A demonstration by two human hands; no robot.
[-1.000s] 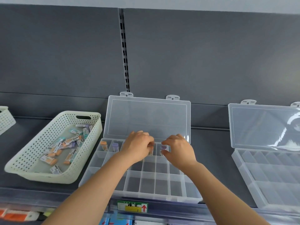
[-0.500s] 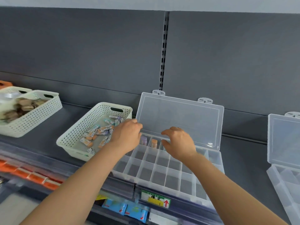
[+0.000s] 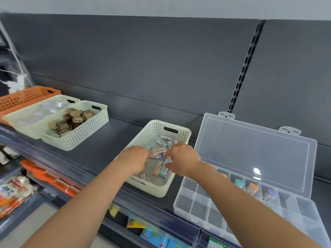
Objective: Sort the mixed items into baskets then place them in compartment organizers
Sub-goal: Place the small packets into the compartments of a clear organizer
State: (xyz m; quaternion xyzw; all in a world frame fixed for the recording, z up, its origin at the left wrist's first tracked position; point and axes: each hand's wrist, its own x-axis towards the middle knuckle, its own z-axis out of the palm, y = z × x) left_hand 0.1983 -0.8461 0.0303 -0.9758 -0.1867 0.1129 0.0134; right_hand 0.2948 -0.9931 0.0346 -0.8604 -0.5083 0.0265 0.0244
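Observation:
A cream perforated basket point(image 3: 157, 191) on the dark shelf holds several small wrapped erasers point(image 3: 158, 168) in orange, teal and purple. Both my hands reach into it. My left hand point(image 3: 133, 158) has its fingers curled down onto the pile, and its fingertips are hidden among the erasers. My right hand point(image 3: 183, 159) hovers over the pile with thumb and fingers apart around a teal eraser. To the right lies a clear compartment organizer point(image 3: 185, 205) with its lid point(image 3: 250, 151) up. Its back row holds a teal eraser point(image 3: 240, 183), an orange eraser point(image 3: 252, 188) and a purple eraser point(image 3: 268, 194).
At the left stand a cream basket point(image 3: 84, 135) of brown pieces, a second cream basket point(image 3: 21, 113) of clear items and an orange basket point(image 3: 25, 97). Packaged goods point(image 3: 16, 192) fill the lower shelf below the front edge.
My view has swung left. Both hands have left the organizer and moved into the basket of erasers; the baskets at the far left have come into view.

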